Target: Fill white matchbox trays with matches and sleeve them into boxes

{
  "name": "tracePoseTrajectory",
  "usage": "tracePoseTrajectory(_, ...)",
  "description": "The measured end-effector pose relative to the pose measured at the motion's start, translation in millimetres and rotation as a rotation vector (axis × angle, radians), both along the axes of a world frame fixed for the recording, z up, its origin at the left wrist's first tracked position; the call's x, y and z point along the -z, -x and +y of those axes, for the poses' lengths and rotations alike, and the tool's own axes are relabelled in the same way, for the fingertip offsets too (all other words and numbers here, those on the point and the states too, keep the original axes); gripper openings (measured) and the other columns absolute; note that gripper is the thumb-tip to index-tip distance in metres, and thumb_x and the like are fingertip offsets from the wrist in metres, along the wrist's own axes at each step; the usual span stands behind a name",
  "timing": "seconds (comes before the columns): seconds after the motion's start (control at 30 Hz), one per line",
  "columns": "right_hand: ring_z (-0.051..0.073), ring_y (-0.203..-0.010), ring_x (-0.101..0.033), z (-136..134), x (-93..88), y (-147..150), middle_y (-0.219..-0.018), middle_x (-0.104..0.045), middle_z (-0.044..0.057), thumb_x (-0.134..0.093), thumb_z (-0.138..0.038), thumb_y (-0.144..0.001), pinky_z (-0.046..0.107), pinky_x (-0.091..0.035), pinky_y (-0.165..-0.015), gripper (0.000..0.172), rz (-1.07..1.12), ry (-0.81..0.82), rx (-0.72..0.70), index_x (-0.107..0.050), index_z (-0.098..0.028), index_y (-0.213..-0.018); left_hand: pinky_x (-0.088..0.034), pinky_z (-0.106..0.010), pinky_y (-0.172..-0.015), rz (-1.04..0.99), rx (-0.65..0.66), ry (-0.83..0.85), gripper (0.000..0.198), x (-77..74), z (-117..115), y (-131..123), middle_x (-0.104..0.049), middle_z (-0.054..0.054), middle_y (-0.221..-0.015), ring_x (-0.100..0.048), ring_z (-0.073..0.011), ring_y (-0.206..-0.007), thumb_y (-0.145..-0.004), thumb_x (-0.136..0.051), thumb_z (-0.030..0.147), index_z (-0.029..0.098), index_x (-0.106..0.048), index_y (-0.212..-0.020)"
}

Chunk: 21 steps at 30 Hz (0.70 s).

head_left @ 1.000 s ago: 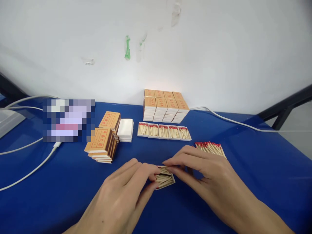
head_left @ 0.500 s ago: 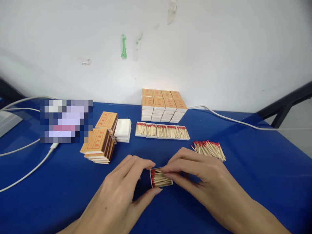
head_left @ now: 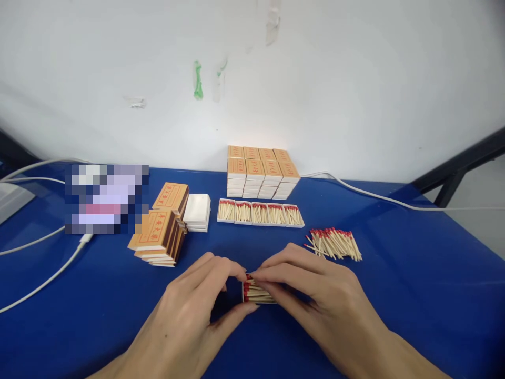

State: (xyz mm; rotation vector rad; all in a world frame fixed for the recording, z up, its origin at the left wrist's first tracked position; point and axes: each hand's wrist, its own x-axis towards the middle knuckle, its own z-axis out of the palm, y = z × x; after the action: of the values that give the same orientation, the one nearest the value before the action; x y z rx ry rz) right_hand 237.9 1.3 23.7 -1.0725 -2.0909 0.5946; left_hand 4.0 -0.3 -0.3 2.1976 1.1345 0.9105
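Note:
A small white matchbox tray (head_left: 243, 292) holds red-tipped matches (head_left: 258, 295), their heads toward the left. My left hand (head_left: 193, 310) grips this tray between thumb and fingers, with the index fingertip at its upper left corner. My right hand (head_left: 315, 295) has its fingertips pinched together over the tray's upper part, on the matches there. The right end of the tray is hidden by my right fingers. Behind my right hand lies a loose pile of matches (head_left: 335, 243).
Filled trays (head_left: 261, 213) stand in a row, with stacked closed matchboxes (head_left: 262, 171) behind. To the left are matchbox sleeves (head_left: 155, 231) and a stack of white trays (head_left: 197, 210). A pixelated object (head_left: 106, 197) with a white cable (head_left: 59, 276) lies farther left.
My right fingers have moved left across the tray and now cover more of it. The left hand keeps its grip. The whole view has shifted slightly.

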Motion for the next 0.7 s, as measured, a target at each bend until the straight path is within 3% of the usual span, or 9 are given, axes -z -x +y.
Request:
tracePoseTrajectory(0.37,0.01,-0.084,-0.079,0,-11.5,-3,-0.098,-0.082,-0.002,-0.075,-0.009,-0.1,0.017,-0.062,-0.077,0.019,0.04,0.136,0.062,-0.085,-0.026,-0.101,-0.059,-0.024,-0.076,0.019,-0.001,0.029,0.03,0.7,-1,0,-0.069,0.007,-0.097,-0.067,-0.0149,-0.081,-0.099,-0.082,0.015,0.032,-0.064,-0.116)
tracePoseTrajectory(0.7,0.01,-0.087,-0.081,-3,-7.5,2,-0.1,-0.085,-0.003,-0.075,-0.007,-0.099,0.015,-0.064,-0.08,0.02,0.103,0.098,0.079,-0.084,-0.025,-0.103,-0.059,-0.024,-0.075,0.036,-0.01,0.04,0.03,3.8,-3,2,-0.066,0.006,-0.097,-0.066,-0.0146,-0.08,-0.1,-0.081,0.018,0.032,-0.063,-0.119)
